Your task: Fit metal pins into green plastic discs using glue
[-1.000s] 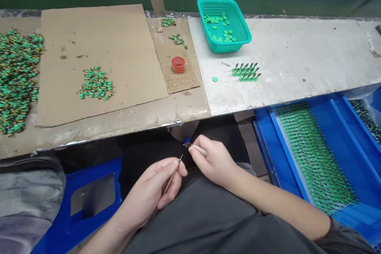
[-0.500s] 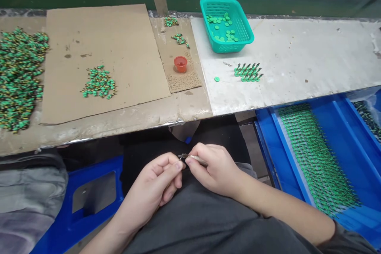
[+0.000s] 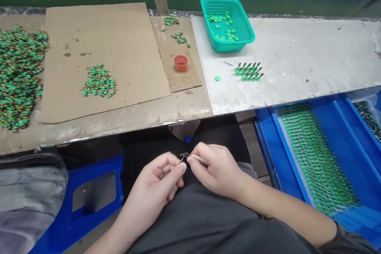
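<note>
Over my lap, my left hand (image 3: 159,180) is closed, thumb and forefinger pinching a tiny dark part (image 3: 181,159); most of it is hidden by the fingertips. My right hand (image 3: 218,172) grips a small knife (image 3: 200,160) with a pale handle and a short metal blade. The blade points left and lies right at the tiny part. On the bench beyond, small green discs with dark pins (image 3: 249,71) stand in short rows, with one loose green disc (image 3: 217,78) to their left.
A teal basket (image 3: 232,47) holds green discs. An orange cup (image 3: 181,64) stands on cardboard near small green-and-gold pieces. More such pieces form a pile (image 3: 99,81) on a cardboard sheet (image 3: 125,47) and a large heap (image 3: 19,75). At right, a blue tray (image 3: 330,127) holds many green pinned pieces.
Both hands have shifted very slightly, and the knife blade sits at a slightly different angle above the tiny part. The bench things stay put.
</note>
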The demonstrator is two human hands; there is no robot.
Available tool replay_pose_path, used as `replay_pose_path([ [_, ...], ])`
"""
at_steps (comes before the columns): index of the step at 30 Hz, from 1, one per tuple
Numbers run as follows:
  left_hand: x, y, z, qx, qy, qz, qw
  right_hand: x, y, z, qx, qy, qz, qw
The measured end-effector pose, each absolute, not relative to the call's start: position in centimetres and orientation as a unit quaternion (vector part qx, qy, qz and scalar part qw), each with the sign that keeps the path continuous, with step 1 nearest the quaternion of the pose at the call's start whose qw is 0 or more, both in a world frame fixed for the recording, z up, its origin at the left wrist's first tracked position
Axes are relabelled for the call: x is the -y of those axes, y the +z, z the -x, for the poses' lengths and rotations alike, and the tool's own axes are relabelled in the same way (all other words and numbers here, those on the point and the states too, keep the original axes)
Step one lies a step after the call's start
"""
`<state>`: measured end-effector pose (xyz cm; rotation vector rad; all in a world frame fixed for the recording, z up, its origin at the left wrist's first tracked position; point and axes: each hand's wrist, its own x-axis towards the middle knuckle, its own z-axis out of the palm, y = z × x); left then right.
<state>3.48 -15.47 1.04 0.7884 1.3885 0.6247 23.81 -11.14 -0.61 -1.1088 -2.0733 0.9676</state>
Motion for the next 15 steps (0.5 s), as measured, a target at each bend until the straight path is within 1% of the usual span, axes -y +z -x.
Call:
replay_pose_path([
  [4, 15.6, 1.1, -3.6, -0.621, 0.277, -0.354, 0.642, 11.1, -1.0, -23.7, 0.785, 0.378, 0.406, 0.276],
  [8, 15.7, 1.2, -3.7, -0.624, 0.267, -0.368, 0.635, 10.6, -1.9, -23.9, 0.766, 0.348, 0.481, 0.248],
  [11, 15.7, 0.9, -3.7, -0.624, 0.27, -0.364, 0.636, 10.6, -1.7, -24.0, 0.749, 0.361, 0.487, 0.267],
  [15, 15.8, 0.6, -3.5, -0.626, 0.278, -0.354, 0.637, 11.1, -0.7, -24.0, 0.762, 0.393, 0.422, 0.296],
])
